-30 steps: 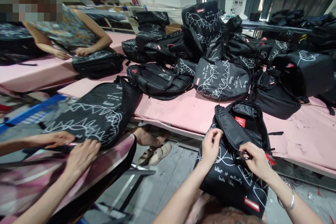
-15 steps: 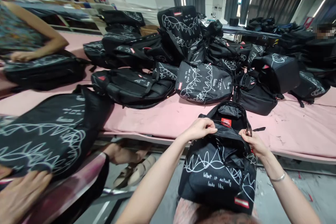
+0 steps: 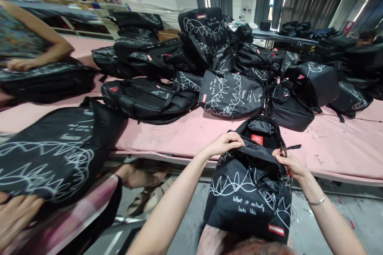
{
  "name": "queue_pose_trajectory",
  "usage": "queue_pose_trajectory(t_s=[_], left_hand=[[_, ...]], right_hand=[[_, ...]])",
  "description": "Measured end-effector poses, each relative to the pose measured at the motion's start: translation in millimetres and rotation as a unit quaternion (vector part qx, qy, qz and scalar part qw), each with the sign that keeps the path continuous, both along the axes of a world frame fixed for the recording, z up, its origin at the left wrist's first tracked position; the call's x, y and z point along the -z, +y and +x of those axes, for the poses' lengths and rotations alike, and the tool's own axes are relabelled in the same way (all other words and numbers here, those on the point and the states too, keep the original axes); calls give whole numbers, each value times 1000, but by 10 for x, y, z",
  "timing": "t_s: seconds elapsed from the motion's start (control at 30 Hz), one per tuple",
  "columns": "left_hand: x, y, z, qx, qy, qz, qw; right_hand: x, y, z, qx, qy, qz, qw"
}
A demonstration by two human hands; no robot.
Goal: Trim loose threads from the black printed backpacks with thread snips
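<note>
– R hand (image 3: 289, 162)'s shifted to bag (image 3: 242, 191)'s 2 o'clock edge vs 1s ago.
– Grips?
– R closed on snips (image 3: 285, 152); L hand (image 3: 225, 144) pinching edge @ 10.
– Bag?
– On lap (image 3: 227, 243), 7 o'clock fr R; long axis approx 12–6. Both hands touching.

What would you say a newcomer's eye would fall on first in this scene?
Probably the open black backpack, near and right of centre, with white lettering and a red label inside. Next, the tall backpack rising above the pile of others beyond it, on the pink table.
</note>
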State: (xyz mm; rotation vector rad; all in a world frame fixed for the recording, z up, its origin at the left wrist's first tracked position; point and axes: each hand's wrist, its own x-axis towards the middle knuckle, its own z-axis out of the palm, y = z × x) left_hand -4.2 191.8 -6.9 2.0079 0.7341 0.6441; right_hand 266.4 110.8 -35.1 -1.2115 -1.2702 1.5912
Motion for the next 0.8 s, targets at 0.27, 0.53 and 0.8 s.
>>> queue_pose_trajectory(t_s=[0.27,0.53,0.8], left_hand=[[-138,-307,390,-76,75,173,979],[-42,-378,429,-147,88,100,980],[6,-377,433,-148,85,91,981]], right_hand=[[15,-18,-67,20,-2,47,999],[-79,-93,32,46,-189,263,945],[-411,-99,133,-83,-411,471,776]])
